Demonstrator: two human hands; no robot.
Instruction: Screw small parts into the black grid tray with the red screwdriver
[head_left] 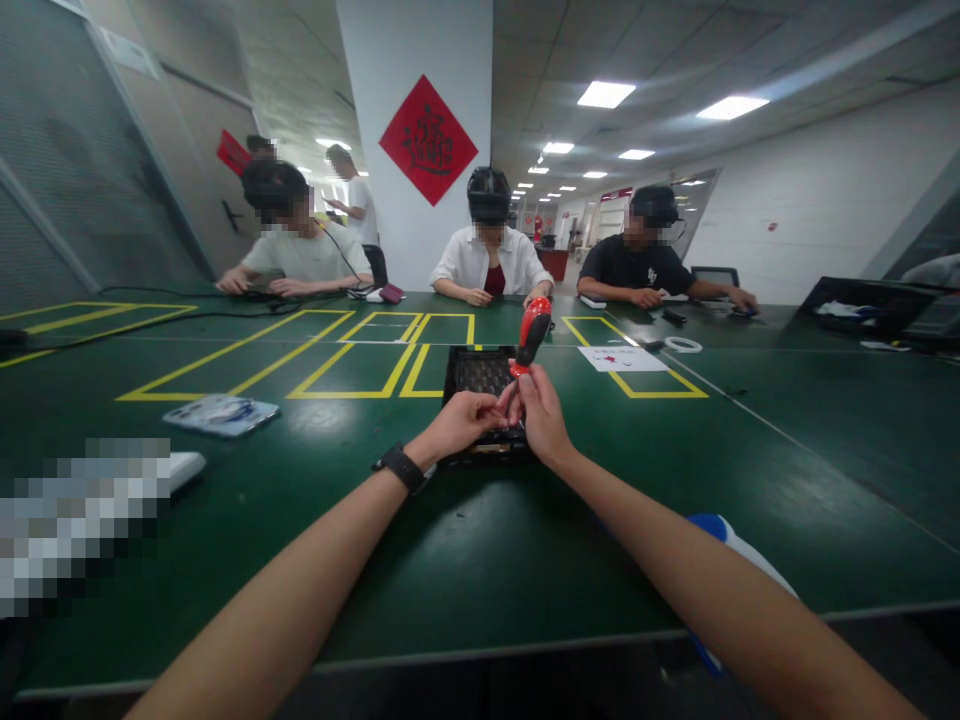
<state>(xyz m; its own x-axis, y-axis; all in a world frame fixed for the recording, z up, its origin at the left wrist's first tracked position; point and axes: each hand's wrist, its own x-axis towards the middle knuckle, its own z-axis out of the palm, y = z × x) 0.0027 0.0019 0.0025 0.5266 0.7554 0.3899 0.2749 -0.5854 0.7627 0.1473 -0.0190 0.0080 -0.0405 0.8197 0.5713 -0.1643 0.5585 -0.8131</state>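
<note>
Screwdriver point(533, 335), red and black, handle up with a slight tilt, over an open black case point(451, 375). Case sits on the green table point(465, 570), straight ahead of the wearer, inner side dark and patterned. Right hand point(544, 415) closed round the shaft just under the handle. Left hand point(463, 422) over the near part of the case, thumb and fingers bunched beside the shaft; can't tell if they pinch something small or only steady the tip.

Progress, my judgement: mid-work, tool in position, both hands on one spot. Case is open; no part seen lying loose next to it. Tip and whatever it meets are hidden behind fingers, so can't tell if anything is driven in or backed out, or how many such spots are left. This spot looks unfinished, tool not yet put down.

Counts: 1 screwdriver, 1 case, 2 wearer's hands, 1 dark watch point(400, 467) on left wrist. Around: 1 flat pale-blue thing point(222, 414) to the left, 1 paper sheet point(625, 359) to the right, 1 white ring point(683, 345) past it, 1 blue-and-white thing point(712, 525) partly behind right forearm. Across: 3 seated co-workers point(454, 262), at least 1 standing person point(363, 210) behind. Small parts in the case: hidden or too tiny to count
</note>
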